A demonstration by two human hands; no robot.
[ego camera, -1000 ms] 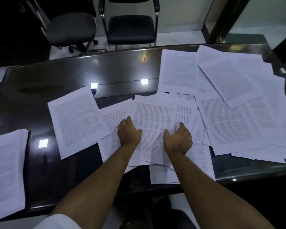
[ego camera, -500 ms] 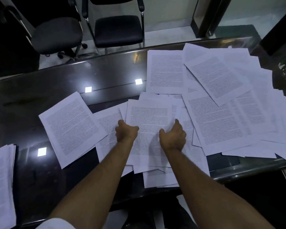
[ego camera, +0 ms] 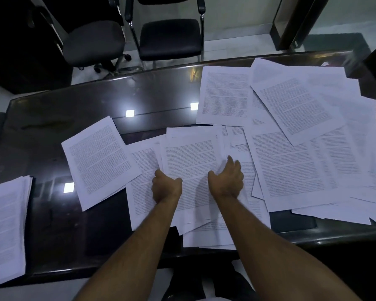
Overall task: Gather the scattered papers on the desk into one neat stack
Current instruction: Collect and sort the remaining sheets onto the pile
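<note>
Two bare forearms are reaching forward from the bottom edge over a dark glossy desk [ego camera: 52, 235]. Nearest the viewer, a loose bundle of printed sheets [ego camera: 189, 170] is lying in the middle of the desk, its lower corners fanning out unevenly over the near edge. The left hand [ego camera: 165, 187] is resting on the bundle's left side with its fingers curled under and out of sight, so whether it is actually pinching the edge cannot be told. The right hand [ego camera: 226, 181] is cupping the bundle's right side, fingers loosely bent and partly spread, thumb lying across the top page; it appears to be touching and squaring rather than gripping.

At the near left edge, a thick, fairly tidy pile of papers [ego camera: 4, 231] is sitting apart. Just left of the hands, a single tilted sheet [ego camera: 100, 161] is lying alone. Farther out and to the right, many overlapping pages [ego camera: 302, 137] are covering the desk up to its far edge. Beyond the desk, two dark chairs [ego camera: 169, 38] are standing.

Judging from this, the gathering is only partly done; most sheets are yet to be collected.
</note>
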